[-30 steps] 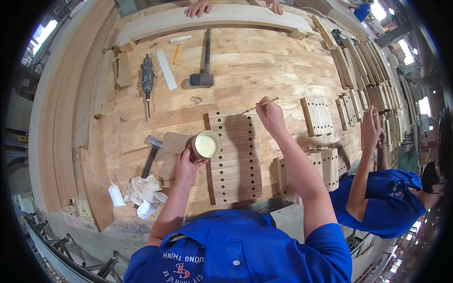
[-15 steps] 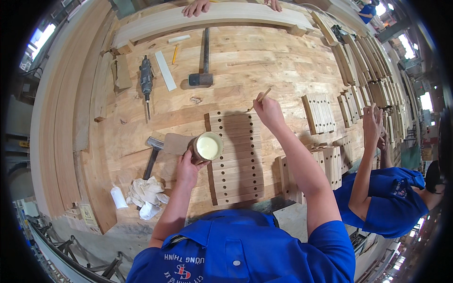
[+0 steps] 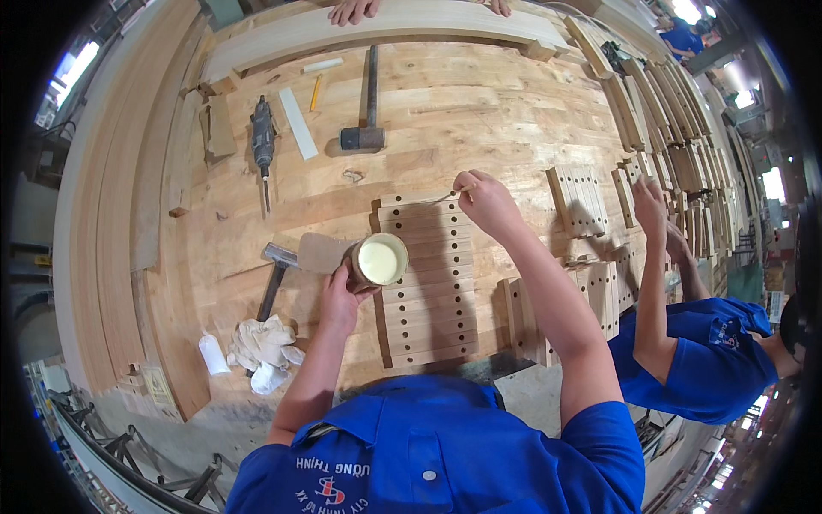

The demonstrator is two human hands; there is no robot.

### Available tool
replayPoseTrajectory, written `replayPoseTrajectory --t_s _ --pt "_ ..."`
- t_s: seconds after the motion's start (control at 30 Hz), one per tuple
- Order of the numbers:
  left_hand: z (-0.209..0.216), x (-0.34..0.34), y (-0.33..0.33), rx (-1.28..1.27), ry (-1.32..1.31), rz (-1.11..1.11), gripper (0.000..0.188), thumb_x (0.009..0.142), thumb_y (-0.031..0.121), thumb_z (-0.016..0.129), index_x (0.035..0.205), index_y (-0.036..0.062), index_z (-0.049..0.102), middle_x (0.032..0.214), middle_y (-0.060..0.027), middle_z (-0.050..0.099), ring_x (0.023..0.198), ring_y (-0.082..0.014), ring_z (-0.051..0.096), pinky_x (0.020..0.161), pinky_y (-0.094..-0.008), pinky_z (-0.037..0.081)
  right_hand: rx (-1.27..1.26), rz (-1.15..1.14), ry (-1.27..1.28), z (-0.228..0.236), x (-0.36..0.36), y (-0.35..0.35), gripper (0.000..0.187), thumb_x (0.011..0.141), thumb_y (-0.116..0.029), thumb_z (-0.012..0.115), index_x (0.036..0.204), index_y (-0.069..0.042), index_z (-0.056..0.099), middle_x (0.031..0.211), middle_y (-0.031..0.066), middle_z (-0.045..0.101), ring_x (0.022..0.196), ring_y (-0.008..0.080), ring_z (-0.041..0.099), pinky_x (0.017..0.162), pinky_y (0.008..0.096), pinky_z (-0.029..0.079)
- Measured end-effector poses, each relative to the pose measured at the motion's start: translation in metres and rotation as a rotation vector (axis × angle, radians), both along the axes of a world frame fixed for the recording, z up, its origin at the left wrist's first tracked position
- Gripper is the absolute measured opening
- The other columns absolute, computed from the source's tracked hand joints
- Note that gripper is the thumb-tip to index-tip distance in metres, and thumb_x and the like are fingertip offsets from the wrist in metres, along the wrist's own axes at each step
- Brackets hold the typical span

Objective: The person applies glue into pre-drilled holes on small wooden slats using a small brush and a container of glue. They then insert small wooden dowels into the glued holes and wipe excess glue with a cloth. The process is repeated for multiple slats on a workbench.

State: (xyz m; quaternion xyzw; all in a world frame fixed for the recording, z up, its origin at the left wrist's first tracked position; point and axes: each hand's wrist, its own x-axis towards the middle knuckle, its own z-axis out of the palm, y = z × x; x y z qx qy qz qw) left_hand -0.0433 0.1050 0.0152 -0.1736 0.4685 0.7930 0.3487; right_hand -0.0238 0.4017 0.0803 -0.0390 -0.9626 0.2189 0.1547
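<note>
Two hands hover by drilled wooden slats (image 3: 428,318): the left hand (image 3: 341,301) grips a cup (image 3: 356,260) left of them, probably light, spill-prone, best held by its wall; the right hand (image 3: 488,204) pinches a thin, seemingly stiff stick (image 3: 463,190) near the far-right hole.

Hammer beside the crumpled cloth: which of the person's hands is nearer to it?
Left. The left hand, holding the cup, is to the right of the hammer; the right hand is farther off, by the far end of the drilled wooden strips.
</note>
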Motion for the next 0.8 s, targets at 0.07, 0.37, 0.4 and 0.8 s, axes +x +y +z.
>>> replayPoseTrajectory --t_s 0.07,0.37,0.4,0.8 --pt "0.002 -0.002 0.002 0.008 0.034 0.007 0.04 0.092 0.028 0.049 0.12 0.0008 0.039 0.119 -0.0135 0.048 0.106 -0.0279 0.054 0.081 -0.0447 0.053 -0.001 0.015 0.107 0.009 0.009 0.0 0.007 0.079 -0.007 0.058 0.085 -0.003 0.056 0.07 0.0121 0.06 0.067 0.029 0.061 0.063 0.0356 0.05" --pt "0.032 -0.016 0.03 -0.076 0.2 -0.02 0.029 0.092 0.028 0.051 0.105 0.0024 0.055 0.1 -0.0071 0.06 0.091 -0.0171 0.059 0.075 -0.0357 0.052 -0.861 -0.178 0.152 0.032 0.056 -0.059 0.014 0.085 -0.009 0.061 0.083 0.003 0.055 0.069 0.0082 0.062 0.065 0.0101 0.059 0.061 0.0242 0.048" --pt "0.034 -0.016 0.032 -0.077 0.226 -0.041 0.028 0.092 0.028 0.052 0.104 0.0028 0.055 0.099 -0.0069 0.06 0.091 -0.0167 0.059 0.075 -0.0356 0.052 -0.817 -0.159 0.145 0.03 0.059 -0.063 0.014 0.085 -0.01 0.061 0.084 0.003 0.055 0.068 0.0079 0.062 0.065 0.0102 0.059 0.061 0.0241 0.048" --pt "0.041 -0.017 0.043 -0.072 0.226 -0.016 0.029 0.091 0.028 0.051 0.106 0.0033 0.054 0.101 -0.0065 0.06 0.092 -0.0167 0.059 0.075 -0.0352 0.053 -1.476 -0.298 0.256 0.004 0.069 -0.06 0.009 0.085 -0.008 0.06 0.087 0.0 0.055 0.076 0.0096 0.062 0.068 0.0139 0.058 0.064 0.0259 0.047"
